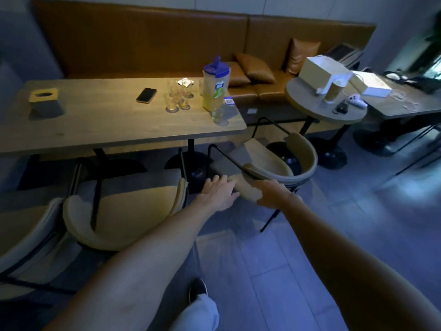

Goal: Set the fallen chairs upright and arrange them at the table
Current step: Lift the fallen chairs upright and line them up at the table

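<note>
Gripping the curved backrest of the tipped chair (281, 163), our right hand (272, 193) has its fingers wrapped around the padded rim, while our left hand (218, 193) lies flat just beside it, fingers (216, 181) spread and touching the same rim. This chair is tilted off the right end of the long bench (95, 125), its black legs pointing up toward that bench's corner. Left of it, a second chair (124, 211) stands tucked under the bench. On the bench near that corner stands a blue-lidded pitcher (215, 87); its label is too blurred to read. Small glasses (177, 96) and a phone (146, 95) sit left of the pitcher.
</note>
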Motion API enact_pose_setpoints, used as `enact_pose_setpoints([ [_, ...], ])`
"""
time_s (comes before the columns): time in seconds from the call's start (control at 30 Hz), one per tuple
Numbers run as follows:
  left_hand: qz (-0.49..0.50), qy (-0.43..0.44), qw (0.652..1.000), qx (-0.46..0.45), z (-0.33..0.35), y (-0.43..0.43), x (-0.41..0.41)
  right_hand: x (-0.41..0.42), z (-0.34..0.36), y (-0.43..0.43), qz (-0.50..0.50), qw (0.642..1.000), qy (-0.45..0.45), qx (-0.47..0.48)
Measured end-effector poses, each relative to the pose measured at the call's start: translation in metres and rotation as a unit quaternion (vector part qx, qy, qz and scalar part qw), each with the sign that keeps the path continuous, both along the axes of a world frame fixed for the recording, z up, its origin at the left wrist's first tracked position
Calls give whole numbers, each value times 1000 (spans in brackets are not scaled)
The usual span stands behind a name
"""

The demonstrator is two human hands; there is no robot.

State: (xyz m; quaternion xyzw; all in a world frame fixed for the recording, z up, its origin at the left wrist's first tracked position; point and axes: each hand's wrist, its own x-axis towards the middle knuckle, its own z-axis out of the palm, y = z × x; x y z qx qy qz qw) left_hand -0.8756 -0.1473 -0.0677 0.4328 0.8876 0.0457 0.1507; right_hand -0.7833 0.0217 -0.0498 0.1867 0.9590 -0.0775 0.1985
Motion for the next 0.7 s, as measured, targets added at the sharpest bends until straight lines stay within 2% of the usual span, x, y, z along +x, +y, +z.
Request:
enact_pose_setpoints([
  [0.3,-54,-34,998,-7,-24,158,-27,-9,-22,145,-52,998,-27,11],
  [0.53,-56,-54,997,-23,-47,264,-23,-11,-47,256,-30,998,-48,18],
  [0.7,-24,-65,996,-47,-87,342,-13,-23,-93,344,30,997,-73,24],
])
